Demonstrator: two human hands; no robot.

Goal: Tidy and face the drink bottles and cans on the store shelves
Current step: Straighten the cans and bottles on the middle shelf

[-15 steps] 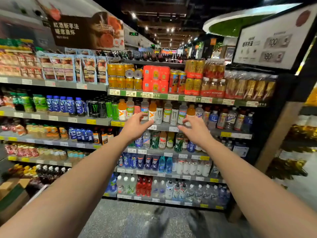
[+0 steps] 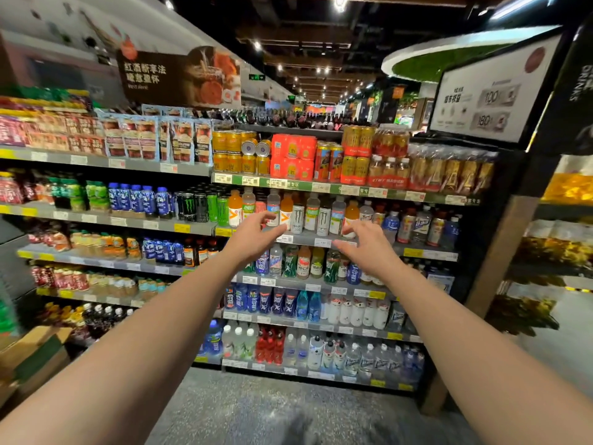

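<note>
Fingers [image 2: 272, 216] of my left hand [image 2: 253, 239] are spread and loosely curved, holding nothing, their tips just in front of an orange bottle [image 2: 286, 211]. My right hand [image 2: 369, 248] matches it, fingers apart and empty, tips near another orange bottle [image 2: 350, 216] at the second shelf [image 2: 321, 241] from the top. Between my hands stand two white cans [image 2: 297, 219], upright, long axis vertical, logos facing me, with a clear bottle behind them. I count three orange bottles in this row, all standing caps up. Left of them sit black and green cans [image 2: 200, 207], too crowded to count.
</note>
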